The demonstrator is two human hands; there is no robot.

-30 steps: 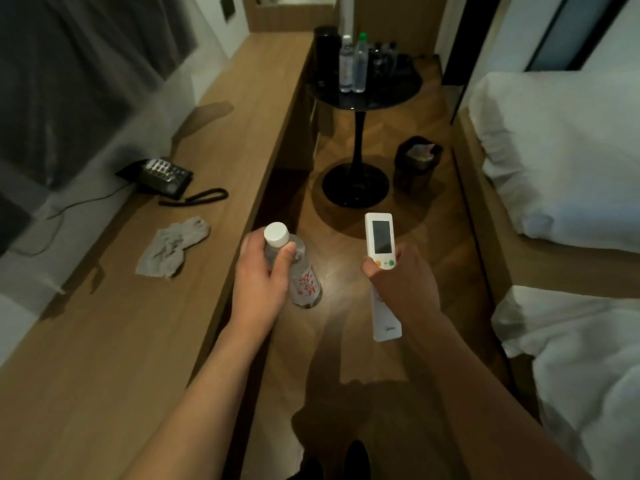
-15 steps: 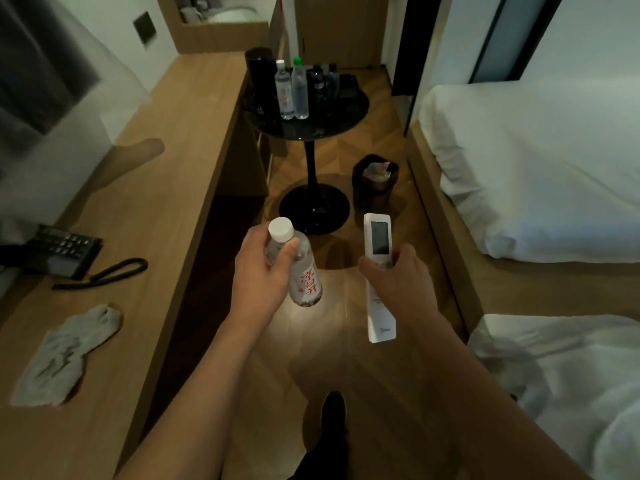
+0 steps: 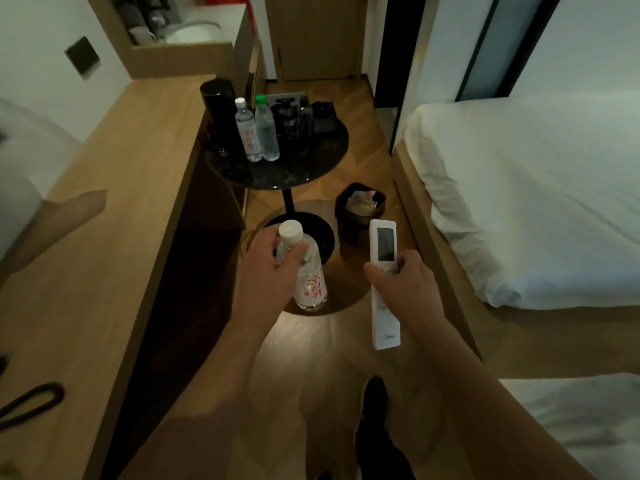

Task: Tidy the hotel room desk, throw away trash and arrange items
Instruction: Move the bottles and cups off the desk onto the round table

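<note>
Mid-task, the left hand point(image 3: 266, 278) grips a capped water bottle point(image 3: 308, 275), the right hand point(image 3: 405, 289) a white remote point(image 3: 382, 251), neither yet placed; a bin point(image 3: 360, 206) ahead seemingly holds trash.

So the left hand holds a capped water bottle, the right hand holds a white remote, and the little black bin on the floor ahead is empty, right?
Not quite: the head view shows the black bin has crumpled wrappers in it, so it is not empty. The rest holds: the left hand grips the capped water bottle and the right hand holds the white remote.
</note>
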